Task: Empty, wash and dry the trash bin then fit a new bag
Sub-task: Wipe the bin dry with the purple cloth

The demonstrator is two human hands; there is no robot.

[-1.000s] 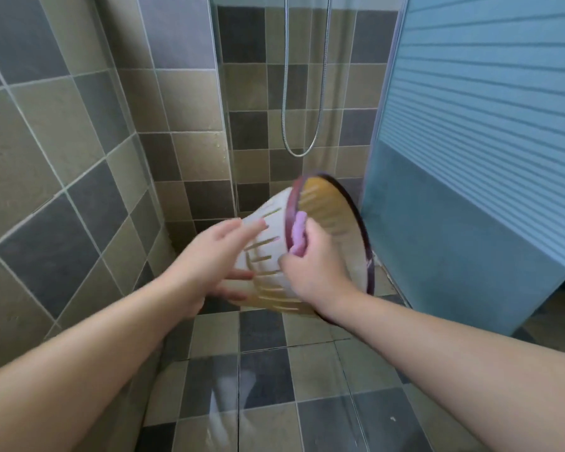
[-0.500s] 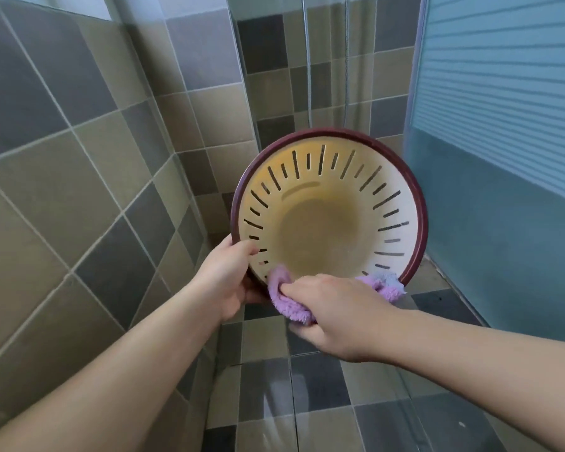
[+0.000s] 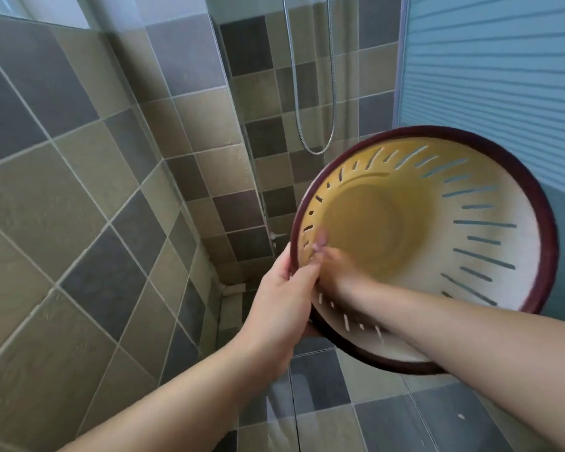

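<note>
I hold a round cream trash bin point(image 3: 490, 203) with slotted sides and a dark red rim, its opening tilted toward me. My left hand point(image 3: 284, 295) grips the rim at its left edge, thumb inside. My right hand point(image 3: 340, 269) reaches inside the bin against the lower left wall and is blurred with motion. A scrap of purple cloth point(image 3: 320, 239) shows at its fingertips; the rest of the cloth is hidden under the hand.
A tiled wall point(image 3: 79, 207) stands close on the left. A metal shower hose point(image 3: 332, 93) loops down at the back. A blue frosted door point(image 3: 490, 76) rises right behind the bin. Tiled floor point(image 3: 388, 415) lies below.
The bin has shifted right and closer to me. My right hand, with the cloth, moved from the bin's lower rim to inside it. My left hand keeps its hold on the rim.
</note>
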